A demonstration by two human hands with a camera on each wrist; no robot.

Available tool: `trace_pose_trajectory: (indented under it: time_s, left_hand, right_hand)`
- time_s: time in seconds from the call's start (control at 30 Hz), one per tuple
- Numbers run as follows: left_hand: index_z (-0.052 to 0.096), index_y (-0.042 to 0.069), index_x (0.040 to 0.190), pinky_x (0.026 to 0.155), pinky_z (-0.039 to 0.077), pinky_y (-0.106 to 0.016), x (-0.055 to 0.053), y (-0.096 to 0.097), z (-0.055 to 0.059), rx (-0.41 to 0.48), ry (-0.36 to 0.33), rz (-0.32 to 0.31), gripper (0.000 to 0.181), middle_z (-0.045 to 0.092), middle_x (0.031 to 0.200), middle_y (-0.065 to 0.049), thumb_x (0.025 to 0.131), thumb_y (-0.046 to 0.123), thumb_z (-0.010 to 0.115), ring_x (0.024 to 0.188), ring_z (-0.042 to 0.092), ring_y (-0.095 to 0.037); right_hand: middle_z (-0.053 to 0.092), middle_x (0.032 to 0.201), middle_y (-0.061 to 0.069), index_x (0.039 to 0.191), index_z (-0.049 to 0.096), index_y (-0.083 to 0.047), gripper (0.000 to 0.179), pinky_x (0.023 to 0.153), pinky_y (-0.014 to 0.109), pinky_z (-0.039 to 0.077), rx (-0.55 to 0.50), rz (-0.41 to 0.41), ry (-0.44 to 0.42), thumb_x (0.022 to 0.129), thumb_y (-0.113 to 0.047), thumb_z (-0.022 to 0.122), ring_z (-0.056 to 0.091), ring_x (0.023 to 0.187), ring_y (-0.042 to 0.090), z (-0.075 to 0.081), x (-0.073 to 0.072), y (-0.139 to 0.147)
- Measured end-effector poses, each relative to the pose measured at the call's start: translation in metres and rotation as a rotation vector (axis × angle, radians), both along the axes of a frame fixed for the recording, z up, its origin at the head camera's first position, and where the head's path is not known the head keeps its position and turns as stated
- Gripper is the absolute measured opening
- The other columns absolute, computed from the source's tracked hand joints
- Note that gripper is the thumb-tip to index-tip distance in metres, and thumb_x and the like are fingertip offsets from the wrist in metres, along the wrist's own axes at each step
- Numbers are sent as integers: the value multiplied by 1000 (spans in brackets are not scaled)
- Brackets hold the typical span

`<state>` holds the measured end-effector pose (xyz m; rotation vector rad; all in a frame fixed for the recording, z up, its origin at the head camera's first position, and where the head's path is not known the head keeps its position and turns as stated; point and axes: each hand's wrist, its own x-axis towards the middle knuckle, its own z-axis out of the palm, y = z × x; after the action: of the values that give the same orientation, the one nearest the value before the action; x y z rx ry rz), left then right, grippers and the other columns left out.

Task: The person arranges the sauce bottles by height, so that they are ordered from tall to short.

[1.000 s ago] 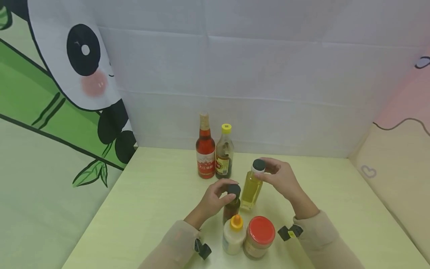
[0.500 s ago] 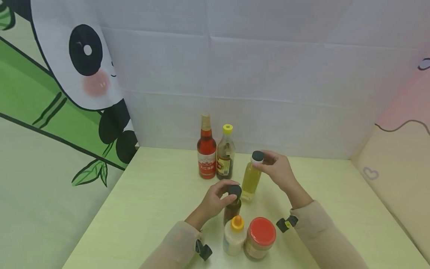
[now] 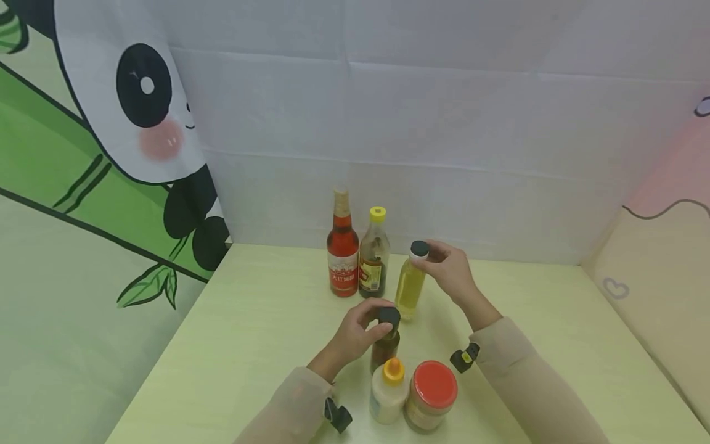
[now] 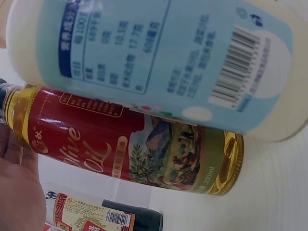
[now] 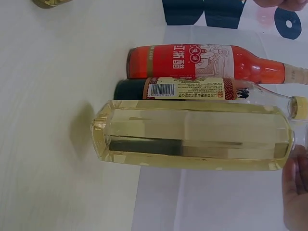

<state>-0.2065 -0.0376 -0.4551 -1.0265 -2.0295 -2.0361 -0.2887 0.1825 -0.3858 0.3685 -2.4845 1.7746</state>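
below the right hand (image 3: pixel 449 271), whose thumb and fingers are pinched round its dark cap (image 3: pixel 420 248), is the clear bottle (image 3: pixel 410 287), leaning a little; whether its base touches the table (image 3: pixel 266 320) i cannot tell. to its left and nearer the person, the left hand (image 3: pixel 355 330) is clamped, thumb against fingers, on the top of the olive oil (image 4: pixel 120 139), with the white bottle (image 3: pixel 387 401) and the jar (image 3: pixel 424 416) on its near side.

the likeliest trouble, i'd judge, comes from holding a bottle by its cap: a loose thread or a slick grip could let the clear bottle drop or swing. beyond and left of the right hand stand the yellow-capped bottle (image 3: pixel 374 262) and, further left, the red bottle (image 3: pixel 343 265); a careless leftward move could knock the one into the other. a low backward pull of the left hand might tip the white bottle, so close by.

pale yellow liquid shows in the right hand's bottle, its level unclear. golden oil shows at the neck and base of the left hand's one. the red bottle holds red liquid; the yellow-capped bottle is dark low down, its level hidden. something tan sits in the jar; the white bottle's contents cannot be made out.
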Motion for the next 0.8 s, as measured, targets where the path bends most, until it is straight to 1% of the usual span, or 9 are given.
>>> trace_pose_trajectory:
  time_s: [0.07, 0.2, 0.27, 0.4, 0.5, 0.67, 0.8]
  left_hand:
    - [56, -6, 119, 96, 46, -39, 0, 0, 0, 1, 5, 2, 41, 61, 109, -20, 96, 28, 62, 103, 58, -16]
    - [56, -6, 119, 96, 45, -49, 1, 1, 1, 1, 8, 2, 42, 61, 111, -23, 96, 29, 62, 104, 58, -17]
    - [56, -5, 119, 96, 44, -52, 1, 1, 2, -2, 8, 2, 41, 61, 112, -23, 97, 28, 62, 105, 58, -17]
    - [56, -5, 119, 96, 44, -51, 1, 2, 1, -4, 12, 6, 39, 61, 113, -22, 97, 27, 61, 105, 59, -18]
    - [56, -5, 119, 96, 46, -46, 0, 2, 0, -6, 17, 10, 39, 61, 113, -22, 97, 26, 61, 105, 59, -18]
    - [55, -4, 119, 96, 46, -38, 1, 3, 2, -11, 13, 11, 38, 61, 113, -23, 97, 26, 61, 105, 59, -18]
    - [55, -4, 120, 96, 46, -37, 2, 4, 2, -12, 15, 11, 36, 61, 113, -22, 97, 24, 60, 104, 59, -18]
  right_hand:
    - [63, 121, 19, 133, 56, 0, 56, 92, 45, 49, -2, -2, -1, 85, -20, 77, 60, 109, 31, -1, -4, -2]
    - [63, 121, 19, 133, 56, 1, 56, 92, 46, 48, 7, -1, 2, 85, -20, 77, 60, 109, 32, -1, -10, -4]
    - [63, 121, 19, 133, 56, 1, 55, 93, 46, 48, 10, 1, 4, 86, -19, 77, 60, 109, 32, -1, -13, -6]
    - [63, 121, 19, 132, 57, 2, 53, 94, 47, 47, 3, 13, 17, 86, -18, 76, 60, 110, 33, -1, -17, -8]
    - [62, 122, 19, 131, 57, 2, 52, 95, 47, 46, 5, 17, 23, 87, -18, 75, 59, 112, 34, -1, -21, -9]
    - [61, 124, 20, 133, 56, 2, 52, 96, 48, 45, 8, 23, 11, 88, -17, 75, 57, 113, 34, -1, -29, -11]
    - [61, 124, 20, 133, 55, 2, 52, 96, 47, 45, 10, 30, 5, 89, -17, 74, 57, 114, 34, 1, -34, -13]
